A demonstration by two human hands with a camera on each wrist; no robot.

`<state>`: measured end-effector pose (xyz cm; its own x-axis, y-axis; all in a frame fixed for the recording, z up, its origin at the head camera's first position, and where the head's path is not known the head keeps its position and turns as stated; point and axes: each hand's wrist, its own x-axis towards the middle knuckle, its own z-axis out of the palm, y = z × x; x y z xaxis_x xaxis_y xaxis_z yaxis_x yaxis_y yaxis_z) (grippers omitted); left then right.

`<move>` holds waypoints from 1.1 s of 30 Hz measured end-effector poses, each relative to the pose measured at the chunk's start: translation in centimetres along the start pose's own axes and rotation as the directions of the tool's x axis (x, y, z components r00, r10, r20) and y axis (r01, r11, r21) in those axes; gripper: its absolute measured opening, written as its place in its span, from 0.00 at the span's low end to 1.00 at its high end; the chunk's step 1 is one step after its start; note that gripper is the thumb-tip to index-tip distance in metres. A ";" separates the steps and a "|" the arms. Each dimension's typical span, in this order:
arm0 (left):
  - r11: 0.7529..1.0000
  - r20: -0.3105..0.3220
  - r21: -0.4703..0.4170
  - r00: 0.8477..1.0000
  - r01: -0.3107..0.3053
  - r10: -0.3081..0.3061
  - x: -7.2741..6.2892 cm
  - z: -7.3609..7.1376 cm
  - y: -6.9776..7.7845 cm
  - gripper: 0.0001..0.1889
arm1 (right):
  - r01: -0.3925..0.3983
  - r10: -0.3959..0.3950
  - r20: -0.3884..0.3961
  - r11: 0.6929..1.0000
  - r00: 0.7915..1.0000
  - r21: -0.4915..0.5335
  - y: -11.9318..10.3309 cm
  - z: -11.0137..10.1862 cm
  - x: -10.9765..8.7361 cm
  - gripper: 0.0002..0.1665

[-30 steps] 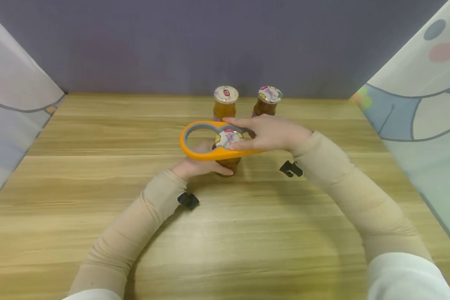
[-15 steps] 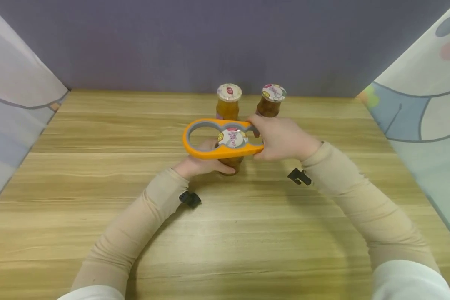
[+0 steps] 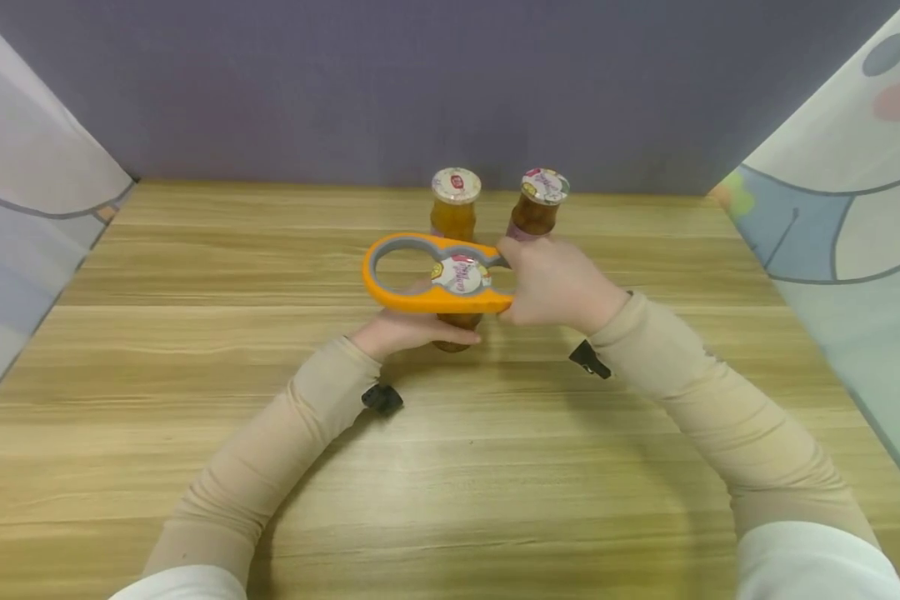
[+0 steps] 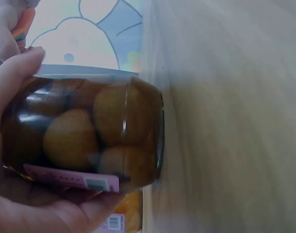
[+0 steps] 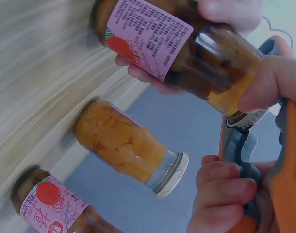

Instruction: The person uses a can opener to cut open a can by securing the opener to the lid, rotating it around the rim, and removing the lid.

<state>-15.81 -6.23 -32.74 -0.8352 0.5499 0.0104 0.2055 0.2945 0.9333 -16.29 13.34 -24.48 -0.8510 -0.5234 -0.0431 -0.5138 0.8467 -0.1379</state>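
Observation:
My left hand grips a glass jar of round fruit in dark liquid, its fingers and thumb wrapped round the body. Across the jar's patterned lid lies an orange jar opener with grey inner edges; the lid sits within its middle opening. With fingers curled round both arms at the right end, my right hand holds the opener. In the right wrist view, the right thumb is close to the jar's neck. The jar stands roughly upright, its base by the tabletop.
Behind the hands stand a capped jar of orange fruit and, to its right, a capped dark jar with a pink label. A grey panel rises at the back of the wooden table. Patterned panels flank both sides.
My right hand's fingers, earlier laid over the opener and lid, have drawn back to the right and curled round the opener's arms. My left hand keeps its grip on the jar.

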 end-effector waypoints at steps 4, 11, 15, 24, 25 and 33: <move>1.000 -0.032 -0.018 0.999 -0.003 0.002 0.2 0.2 -0.2 0.37 | 0.003 -0.003 -0.012 1.000 1.000 -0.002 -0.1 0.2 0.0 0.28; 0.999 -0.023 -0.026 0.999 0.027 -0.027 0.4 -0.3 -0.8 0.35 | 0.034 -0.035 -0.040 0.999 0.999 -0.015 0.1 0.4 0.3 0.28; 0.995 0.055 -0.079 0.997 0.067 -0.063 0.3 -0.8 -1.0 0.35 | 0.073 -0.074 -0.041 0.997 0.996 -0.022 0.0 0.5 0.3 0.28; 0.996 0.158 -0.068 0.986 0.060 -0.049 0.2 -1.8 -1.1 0.37 | 0.116 -0.116 -0.045 0.993 0.992 -0.014 0.0 0.3 0.3 0.29; 0.996 0.172 -0.061 0.984 0.058 -0.047 0.2 -1.9 -1.2 0.38 | 0.121 -0.121 -0.044 0.993 0.992 -0.015 0.0 0.3 0.3 0.29; 0.993 0.293 -0.060 0.953 0.098 -0.076 0.4 -2.6 -0.9 0.42 | 0.154 -0.154 -0.051 0.988 0.987 -0.007 0.3 0.4 0.3 0.28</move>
<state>-17.72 -8.33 -32.67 -0.6625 0.7305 -0.1661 0.0920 0.2994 0.9497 -16.67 13.38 -24.96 -0.7663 -0.6418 0.0287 -0.6391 0.7570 -0.1359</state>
